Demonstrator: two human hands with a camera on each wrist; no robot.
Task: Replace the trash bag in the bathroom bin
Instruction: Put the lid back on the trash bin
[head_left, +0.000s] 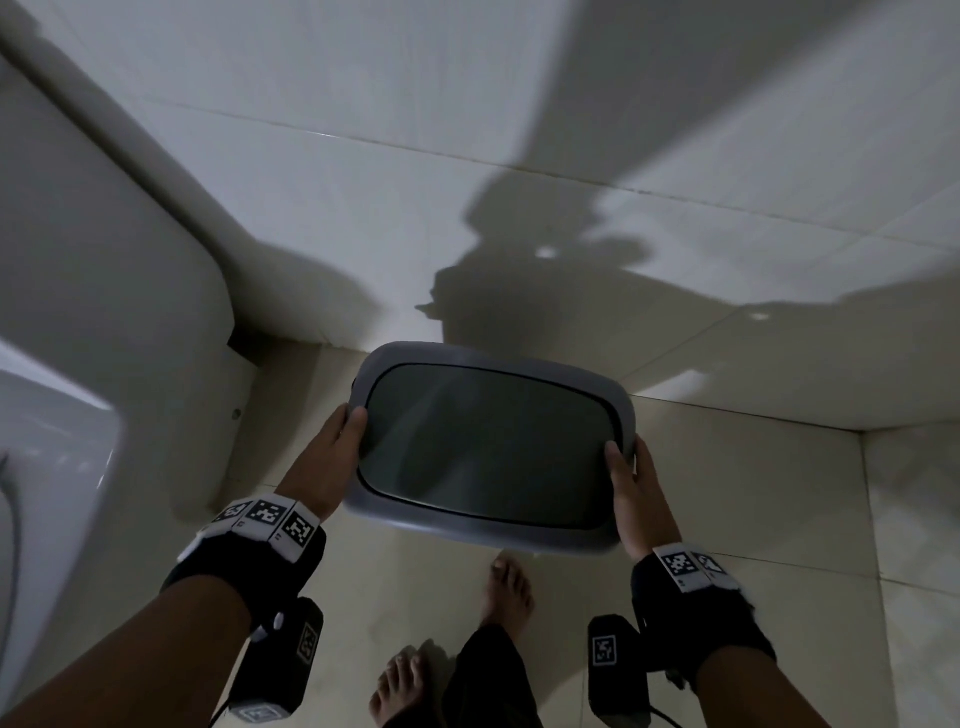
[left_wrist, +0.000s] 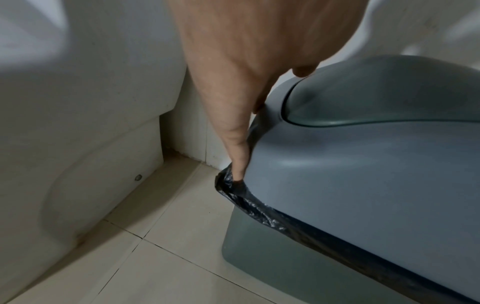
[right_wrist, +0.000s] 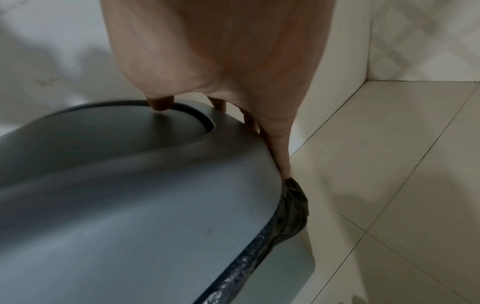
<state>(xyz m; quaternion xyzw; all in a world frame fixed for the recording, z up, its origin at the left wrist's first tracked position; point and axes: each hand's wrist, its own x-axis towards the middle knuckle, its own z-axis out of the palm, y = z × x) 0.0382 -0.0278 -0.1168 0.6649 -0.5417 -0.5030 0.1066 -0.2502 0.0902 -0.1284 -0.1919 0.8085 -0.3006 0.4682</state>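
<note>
Grey plastic forms the bin lid (head_left: 483, 525), which is gripped at its short edges by the left hand (head_left: 332, 457) and right hand (head_left: 636, 493), thumbs on top, above the floor tiles (head_left: 753, 499). Only in the wrist views is a black trash bag (left_wrist: 249, 203) seen pinched under the lid over the bin body (left_wrist: 259, 246).

A blue-grey lid frame (head_left: 519, 530) is seen around a darker grey-green swing flap (head_left: 483, 441); a glossy black trash bag (left_wrist: 259, 207) is shown beneath its edge; the bin body (left_wrist: 259, 257) is grey-blue; the floor (head_left: 727, 493) is tiled cream; black-and-white square-patterned markers are worn on black wrist bands (head_left: 260, 551).
</note>
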